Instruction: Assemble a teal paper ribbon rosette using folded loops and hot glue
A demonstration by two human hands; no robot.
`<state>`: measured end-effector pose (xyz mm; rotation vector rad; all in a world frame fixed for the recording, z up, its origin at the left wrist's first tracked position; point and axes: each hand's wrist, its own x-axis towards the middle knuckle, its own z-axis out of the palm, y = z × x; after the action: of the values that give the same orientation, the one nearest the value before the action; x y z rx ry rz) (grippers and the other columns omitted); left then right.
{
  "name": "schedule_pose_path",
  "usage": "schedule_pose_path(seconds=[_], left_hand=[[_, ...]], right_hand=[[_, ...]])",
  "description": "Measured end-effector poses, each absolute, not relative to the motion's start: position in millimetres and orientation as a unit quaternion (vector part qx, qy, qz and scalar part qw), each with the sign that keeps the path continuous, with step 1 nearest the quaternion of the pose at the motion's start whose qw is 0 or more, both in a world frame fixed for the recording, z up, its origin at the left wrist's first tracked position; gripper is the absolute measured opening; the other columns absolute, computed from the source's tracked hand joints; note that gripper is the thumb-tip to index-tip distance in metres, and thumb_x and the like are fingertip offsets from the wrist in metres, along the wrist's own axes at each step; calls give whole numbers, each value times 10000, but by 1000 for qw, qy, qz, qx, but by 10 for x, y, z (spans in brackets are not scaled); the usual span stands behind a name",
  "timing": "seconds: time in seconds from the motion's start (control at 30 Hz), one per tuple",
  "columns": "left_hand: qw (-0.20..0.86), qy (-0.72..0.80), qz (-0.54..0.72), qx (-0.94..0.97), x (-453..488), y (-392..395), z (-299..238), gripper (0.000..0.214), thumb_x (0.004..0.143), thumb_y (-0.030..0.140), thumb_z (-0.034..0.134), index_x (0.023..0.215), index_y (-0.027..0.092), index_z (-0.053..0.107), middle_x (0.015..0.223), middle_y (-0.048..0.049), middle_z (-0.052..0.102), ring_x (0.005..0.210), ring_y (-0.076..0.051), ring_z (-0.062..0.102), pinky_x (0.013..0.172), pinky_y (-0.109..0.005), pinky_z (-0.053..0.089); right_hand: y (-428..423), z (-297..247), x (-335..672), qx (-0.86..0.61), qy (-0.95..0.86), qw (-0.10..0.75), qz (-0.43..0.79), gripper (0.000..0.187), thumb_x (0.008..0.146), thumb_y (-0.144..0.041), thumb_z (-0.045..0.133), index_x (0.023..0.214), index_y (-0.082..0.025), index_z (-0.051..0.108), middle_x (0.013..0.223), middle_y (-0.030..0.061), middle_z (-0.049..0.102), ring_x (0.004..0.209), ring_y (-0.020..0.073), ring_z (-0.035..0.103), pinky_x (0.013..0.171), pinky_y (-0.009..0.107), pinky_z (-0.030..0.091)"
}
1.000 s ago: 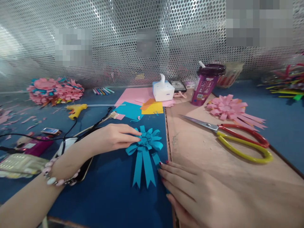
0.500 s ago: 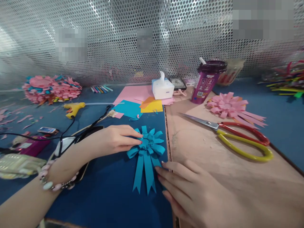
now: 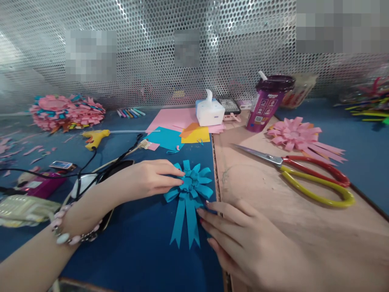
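A blue paper rosette (image 3: 190, 184) with looped petals and two notched tails lies face up on the dark blue tabletop. My left hand (image 3: 148, 176) reaches in from the left, its stretched fingertips resting on the petals and centre; its thumb is hidden. On the other side, my right hand (image 3: 243, 231) lies palm down with fingers extended, the fingertips at the right edge of the rosette's tails. Whether they touch the paper is hard to tell. Large scissors (image 3: 291, 168) with red and yellow handles lie to the right, beside a pink paper rosette (image 3: 294, 134).
A yellow glue gun (image 3: 95, 139) and black cables lie at the left, near a phone partly under my left arm. Coloured paper (image 3: 165, 138), a tissue pack (image 3: 209, 112) and a purple cup (image 3: 267, 103) stand towards the perforated metal wall. Pink-blue paper flowers (image 3: 67, 112) are back left.
The view has shifted slightly, so things on the table appear a little displaced. Both hands keep nearly the same places around the blue rosette.
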<state>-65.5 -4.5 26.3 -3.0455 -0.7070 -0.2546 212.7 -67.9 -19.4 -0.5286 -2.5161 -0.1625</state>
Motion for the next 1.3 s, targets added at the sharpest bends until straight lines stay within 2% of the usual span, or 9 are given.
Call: schedule_pose_path(seconds=[0.33,0.63,0.87,1.03,1.2,1.3], left_hand=[[12,-224,-62,-973,-662,-42,265,270,950,200,486,1140,182,678,1215,-89,655,1075,-214,607,933,-350,518],[32,-208,-81,-974,-645,-46,254,257,944,191,494,1115,152,681,1170,-101,671,1033,-208,620,895,-341,530],[53,-237,-114,-963,-602,-99,281,271,870,127,545,1101,188,673,1149,-53,692,999,-203,615,891,-356,498],[77,-260,-157,-949,-548,-151,303,290,854,104,521,1094,168,670,1137,-46,698,1009,-215,591,918,-396,462],[47,-258,-162,-951,-487,-177,283,282,870,139,536,1121,159,662,1142,-49,696,1064,-218,577,952,-396,446],[28,-249,-159,-955,-462,-186,254,280,875,170,549,1133,147,657,1146,-57,695,1086,-227,570,968,-399,443]], right_hand=[[-685,-194,2112,-209,-933,289,-47,257,925,-171,491,1050,-141,714,1139,27,711,1043,221,600,820,347,492],[-681,-173,2100,-211,-931,296,-29,256,928,-164,487,1048,-139,711,1126,29,716,1024,211,614,816,344,513],[-695,-132,2132,-207,-923,324,1,236,900,-146,496,1033,-140,692,1122,26,716,999,202,618,808,352,497],[-682,22,2190,-215,-902,373,45,168,849,-81,509,878,-167,651,868,22,727,829,176,610,710,338,442],[-548,49,2215,-275,-880,382,69,156,864,-79,484,793,-177,582,689,13,611,672,152,503,627,323,373],[-376,33,2257,-340,-854,380,100,105,902,-140,487,869,-188,574,612,-27,537,571,123,470,554,280,362]])
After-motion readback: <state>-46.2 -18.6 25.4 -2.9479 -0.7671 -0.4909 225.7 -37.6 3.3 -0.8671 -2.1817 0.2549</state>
